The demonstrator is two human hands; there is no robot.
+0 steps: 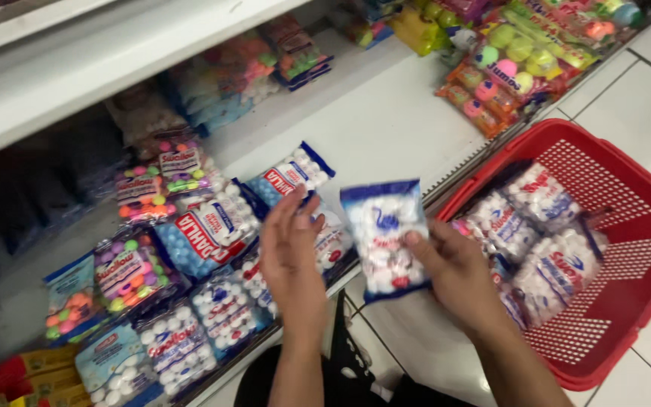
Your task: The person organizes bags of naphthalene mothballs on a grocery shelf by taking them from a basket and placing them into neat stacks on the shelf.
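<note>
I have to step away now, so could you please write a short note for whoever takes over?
Right hand: holds one blue-edged packet of white balls upright between shelf and basket.
Left hand: open, empty, over the packets lying on the white shelf.
Red basket on the floor: several more white-ball packets inside.
Done: rows of packets lie on the shelf.
Left: the held packet and the basket's contents.

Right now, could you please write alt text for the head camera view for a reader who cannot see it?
The right hand holds up a blue-edged packet of white balls while the left hand hovers over similar packets on a low white shelf. A red basket on the tiled floor holds more such packets.
</note>
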